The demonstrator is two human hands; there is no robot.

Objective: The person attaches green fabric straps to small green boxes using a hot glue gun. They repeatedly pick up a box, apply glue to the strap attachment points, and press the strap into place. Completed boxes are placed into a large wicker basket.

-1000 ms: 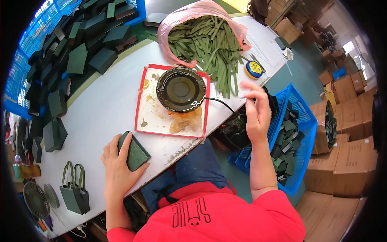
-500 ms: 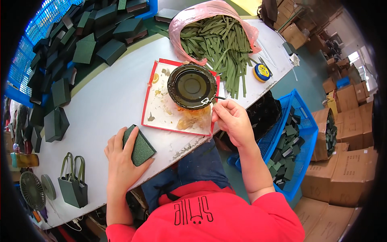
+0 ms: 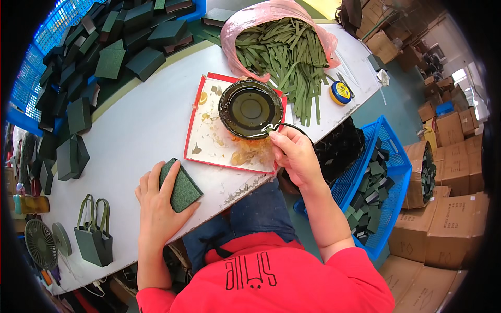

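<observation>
Left hand [image 3: 163, 201] closed partway: fingers lie along the far-left side of a dark green box [image 3: 183, 192], thumb along its near side, holding it on the white worktop [image 3: 138, 133] close to the front edge. Right hand [image 3: 296, 156] in a pinch, thumb and forefinger tips together over the near-right rim of a round black dish [image 3: 223, 108] of glossy dark liquid; from my remote feed I cannot tell whether anything thin sits between those tips. I note the dish standing in a shallow, red-rimmed white tray [image 3: 209, 124], nearer its far-right corner; a black cord [image 3: 299, 128] passes just beside the right hand. Tray floor is smeared with amber residue, and its near-right corner reaches the worktop's front edge. Toward the far edge I log a pink plastic bag [image 3: 231, 34] spilling green strips [image 3: 282, 60]; near the right end, a round yellow-and-blue tin [image 3: 340, 93]. At the left end, by the front edge: a small dark green handbag [image 3: 94, 244] with two upright handles, beside a small fan [image 3: 40, 244]. Below the front edge, right side, a blue basket [image 3: 400, 180] holds green pieces.
</observation>
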